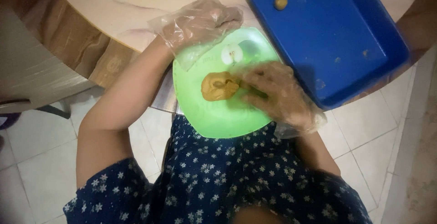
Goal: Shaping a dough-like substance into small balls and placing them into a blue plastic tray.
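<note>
A light green plate (214,119) rests at the table's near edge, partly over my lap. On it lies a flattened lump of tan dough (216,86). My right hand (277,94), in a clear plastic glove, presses its fingers against the dough's right side. My left hand (200,23), also gloved, rests on the plate's far left rim with fingers curled. A blue rectangular tray (337,37) sits to the right on the table, holding one small dough ball (281,2) near its far corner.
The round table (114,5) has a pale marbled top and a wooden rim. Below it is a white tiled floor (41,169). My dark blue flowered dress (227,183) fills the lower middle of the view.
</note>
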